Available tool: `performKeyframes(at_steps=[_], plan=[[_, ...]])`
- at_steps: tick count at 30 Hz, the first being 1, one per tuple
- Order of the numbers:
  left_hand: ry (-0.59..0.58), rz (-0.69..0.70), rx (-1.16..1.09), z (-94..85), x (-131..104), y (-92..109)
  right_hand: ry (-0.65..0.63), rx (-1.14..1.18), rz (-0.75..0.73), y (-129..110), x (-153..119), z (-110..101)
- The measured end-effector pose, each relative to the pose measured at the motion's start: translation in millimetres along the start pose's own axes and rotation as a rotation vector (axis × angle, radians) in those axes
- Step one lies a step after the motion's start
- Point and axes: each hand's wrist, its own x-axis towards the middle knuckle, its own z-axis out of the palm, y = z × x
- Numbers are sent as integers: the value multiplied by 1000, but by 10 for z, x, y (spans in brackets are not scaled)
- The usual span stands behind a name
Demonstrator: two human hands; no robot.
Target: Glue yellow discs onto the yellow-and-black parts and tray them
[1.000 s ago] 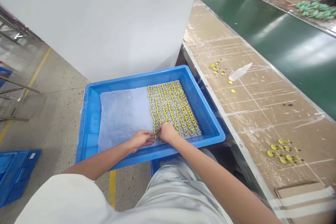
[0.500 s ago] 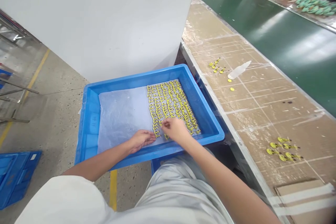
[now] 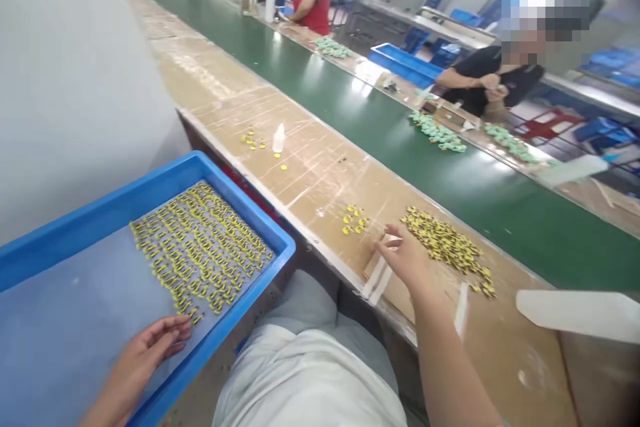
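Left hand (image 3: 150, 350) curls loosely, grip impossible to tell, beside yellow pieces (image 3: 195, 240) rowed in blue tray (image 3: 226, 320), presumably to stop tangling, while right hand (image 3: 407, 257), fingers parted, hovers over table (image 3: 330, 153) between small cluster (image 3: 347, 219) and heap (image 3: 443, 243)

At eight o'clock I see a blue tray (image 3: 125, 207) striped with yellow-and-dark pieces (image 3: 200, 240); the desk (image 3: 320, 180) is brown, streaked white.
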Motion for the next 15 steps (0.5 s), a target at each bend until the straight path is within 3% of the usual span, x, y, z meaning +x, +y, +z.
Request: performKeyframes(at_steps=[3,7,12,15], plan=[[80,143,101,219,-30,153,-52,42,-20,59,94,118],[173,345,246,669,-179,315,-81,100,-50,-15,174,263],[51,506,256,1280,-297,384,-84,138,-40,-13,311,333],[1,485,211,1455,-282,406,-100,165,-5,-4,405,365]])
